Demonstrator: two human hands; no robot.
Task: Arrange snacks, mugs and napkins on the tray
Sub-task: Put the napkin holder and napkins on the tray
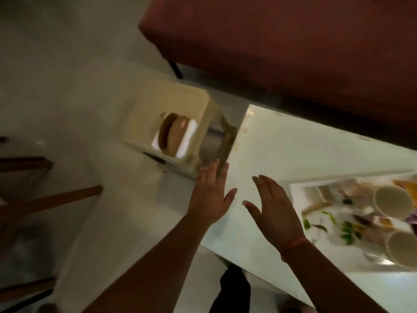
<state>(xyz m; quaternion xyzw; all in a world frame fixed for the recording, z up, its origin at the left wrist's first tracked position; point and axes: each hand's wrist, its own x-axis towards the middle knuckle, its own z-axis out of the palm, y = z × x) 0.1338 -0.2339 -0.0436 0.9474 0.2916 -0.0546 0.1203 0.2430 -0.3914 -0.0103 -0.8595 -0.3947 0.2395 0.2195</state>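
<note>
A white tray (300,188) with a floral print lies at the right on the white table (282,143). Two cream mugs stand on it, one (390,201) farther back and one (404,248) nearer the right edge, with blurred snack packets (383,222) between them. My left hand (211,195) hovers over the table's left edge, fingers spread, holding nothing. My right hand (274,208) is flat and open above the bare table, just left of the tray. No napkins can be made out in the blur.
A cream plastic stool (158,109) stands on the floor beside the table's left end. A dark red sofa (282,41) fills the top. Wooden chair legs (45,199) show at the left.
</note>
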